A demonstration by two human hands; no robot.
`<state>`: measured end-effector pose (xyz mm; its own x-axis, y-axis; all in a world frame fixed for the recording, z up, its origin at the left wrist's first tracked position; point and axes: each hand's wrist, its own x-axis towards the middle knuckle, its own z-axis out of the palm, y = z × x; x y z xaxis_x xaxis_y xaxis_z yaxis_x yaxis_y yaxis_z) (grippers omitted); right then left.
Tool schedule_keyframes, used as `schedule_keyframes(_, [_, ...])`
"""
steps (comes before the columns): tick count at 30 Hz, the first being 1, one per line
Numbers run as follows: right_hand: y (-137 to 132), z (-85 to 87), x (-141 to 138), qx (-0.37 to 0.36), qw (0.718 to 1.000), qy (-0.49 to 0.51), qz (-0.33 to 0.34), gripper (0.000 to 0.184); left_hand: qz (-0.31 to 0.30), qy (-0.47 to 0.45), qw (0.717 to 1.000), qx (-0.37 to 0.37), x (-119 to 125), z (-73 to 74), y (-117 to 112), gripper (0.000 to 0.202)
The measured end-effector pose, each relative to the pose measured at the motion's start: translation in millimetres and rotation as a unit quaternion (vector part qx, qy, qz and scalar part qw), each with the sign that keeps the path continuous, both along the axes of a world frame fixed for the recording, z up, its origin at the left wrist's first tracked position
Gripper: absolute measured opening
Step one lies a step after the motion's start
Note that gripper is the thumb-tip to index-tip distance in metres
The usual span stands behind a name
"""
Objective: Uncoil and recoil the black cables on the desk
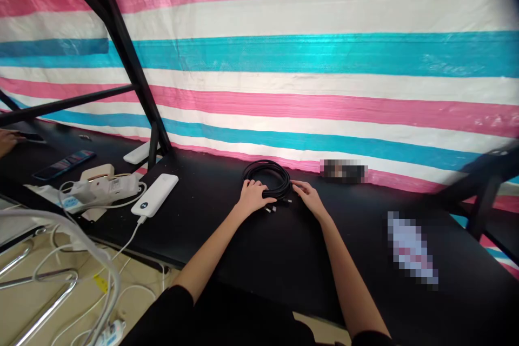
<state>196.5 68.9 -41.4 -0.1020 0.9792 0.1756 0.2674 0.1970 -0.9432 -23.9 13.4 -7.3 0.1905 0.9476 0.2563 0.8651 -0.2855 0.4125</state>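
A coiled black cable [286,183] lies on the black table in front of me, with its connector ends [271,208] poking out at the near side. My left hand [252,197] is closed over the left near part of the coil, its thumb lying across toward the middle. At the coil's right edge is my right hand [308,198], its fingers stretched out and the fingertips at or just touching the loops. Whether those fingertips press on the cable is hard to see.
On the left are a white power bank [155,195] with a cable, a power strip [117,188] with plugs, and a phone [65,165]. Another person's hand [7,141] shows at the far left. A black metal frame [133,73] rises there. Blurred items lie on the right.
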Motion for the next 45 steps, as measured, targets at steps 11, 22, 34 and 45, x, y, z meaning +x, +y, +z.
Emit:
schedule_keyframes(11, [0,-4.3,1,0.037,0.999,-0.024,-0.018,0.032,0.161,0.062,0.984,-0.055,-105,5.5,-1,0.045])
schedule_keyframes(22, [7,-6.8,3,0.013,0.999,0.002,-0.033,0.038,0.19,0.074,0.97,-0.132,-150,15.8,2,0.051])
schedule_keyframes(34, [7,-0.7,-1,-0.007,0.997,0.022,-0.071,0.036,0.26,0.016,0.962,-0.079,-168,21.8,-11,0.038])
schedule_keyframes(45, [7,-0.9,0,0.002,0.996,0.058,-0.066,0.034,0.31,-0.047,0.949,0.006,-169,41.2,-5,0.027])
